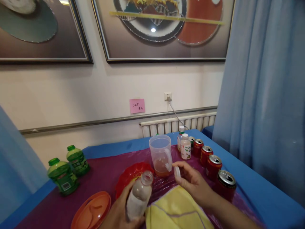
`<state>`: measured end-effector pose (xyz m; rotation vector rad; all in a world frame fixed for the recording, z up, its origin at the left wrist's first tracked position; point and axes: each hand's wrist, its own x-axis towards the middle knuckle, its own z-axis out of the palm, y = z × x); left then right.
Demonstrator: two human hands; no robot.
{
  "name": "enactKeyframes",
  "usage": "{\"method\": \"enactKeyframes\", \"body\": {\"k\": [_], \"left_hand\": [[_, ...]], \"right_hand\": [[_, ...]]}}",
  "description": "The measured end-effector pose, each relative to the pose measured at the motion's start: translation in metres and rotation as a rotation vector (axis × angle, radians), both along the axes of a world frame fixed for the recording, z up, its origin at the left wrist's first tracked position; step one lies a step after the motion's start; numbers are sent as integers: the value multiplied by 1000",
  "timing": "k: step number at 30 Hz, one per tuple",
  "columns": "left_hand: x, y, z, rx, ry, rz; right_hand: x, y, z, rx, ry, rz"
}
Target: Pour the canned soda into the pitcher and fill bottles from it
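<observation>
My left hand [122,210] is wrapped round a clear bottle [140,198] with a pale label; its mouth is uncapped and it leans a little to the right. Between the thumb and fingers of my right hand [190,181] is a white bottle cap [177,171], apart from the bottle. Just behind that cap stands a translucent plastic pitcher [160,152] with some brownish liquid at its bottom. A red scalloped bowl [124,176] with yellow bits in it sits behind the bottle, partly hidden. Below my right hand lies a folded yellow cloth [176,211].
Several red drink cans [213,165] line the right side, near two capped white-labelled bottles [185,148]. Two green bottles [62,176] stand at the left. An orange lid [91,210] lies in front. A purple sheet [102,168] covers the blue table [267,184].
</observation>
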<state>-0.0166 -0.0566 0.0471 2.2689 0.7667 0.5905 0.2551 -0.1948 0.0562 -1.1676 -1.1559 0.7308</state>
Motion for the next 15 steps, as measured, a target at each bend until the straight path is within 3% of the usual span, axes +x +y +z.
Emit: {"method": "enactKeyframes", "body": {"k": [3, 7, 11, 15], "left_hand": [[5, 25, 18, 102, 1, 174], [24, 56, 69, 214, 47, 187], [51, 86, 122, 366, 153, 117], [78, 110, 160, 397, 332, -20]], "right_hand": [[-6, 11, -50, -91, 222, -142], [-8, 20, -96, -179, 406, -222], [-3, 22, -105, -182, 523, -238], [0, 22, -101, -167, 545, -210]]}}
